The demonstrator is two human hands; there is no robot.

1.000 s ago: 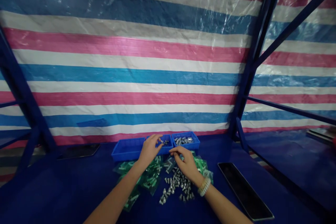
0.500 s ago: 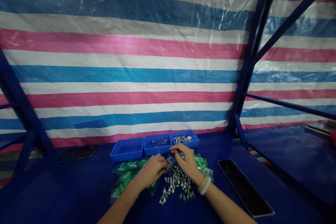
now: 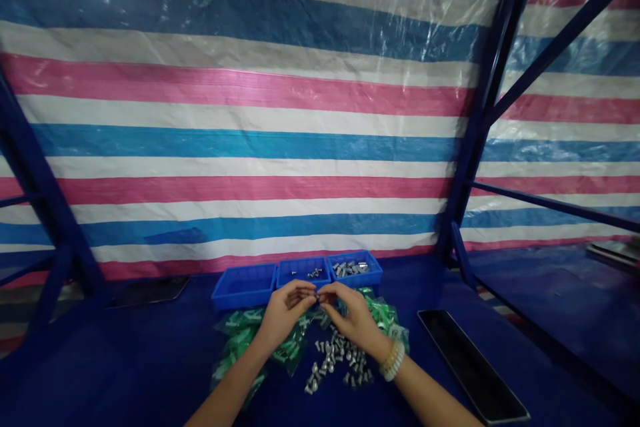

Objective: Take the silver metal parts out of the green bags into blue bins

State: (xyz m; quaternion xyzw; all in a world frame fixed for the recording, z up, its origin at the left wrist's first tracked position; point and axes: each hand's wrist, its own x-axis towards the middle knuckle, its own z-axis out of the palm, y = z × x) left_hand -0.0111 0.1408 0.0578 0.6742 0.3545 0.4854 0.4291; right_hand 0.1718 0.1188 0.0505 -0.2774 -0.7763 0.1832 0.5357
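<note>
1. Blue trays, three in a row at the back of the surface point(image 3: 390, 407): the left tray point(image 3: 244, 299) shows its bare floor, the middle tray point(image 3: 303, 259) has a few small screws point(image 3: 315, 273), and the right tray point(image 3: 358, 279) carries plenty of short metal pieces point(image 3: 350, 269).

2. Down in front, look at that scatter! Loose screws point(image 3: 327, 363) lie in a broad spread, outside every tray, so plenty is still unsorted or unpacked by the look of it.

3. Green-tinted bags point(image 3: 240, 340) are heaped at the left, with more bags point(image 3: 383, 313) by the right wrist. Many show pieces inside; whether any is sealed, I can't tell.

4. And the action's in the middle: left hand point(image 3: 283, 313) and right hand point(image 3: 355, 320) come together, fingertips nearly meeting at a small dark piece point(image 3: 317, 297), just in front of the middle tray. Each grip is drawn in, thumb near forefinger, but which one pinches the piece is too small to call.

5. Judging from this spread, it's well under way, nowhere near finished.
</note>
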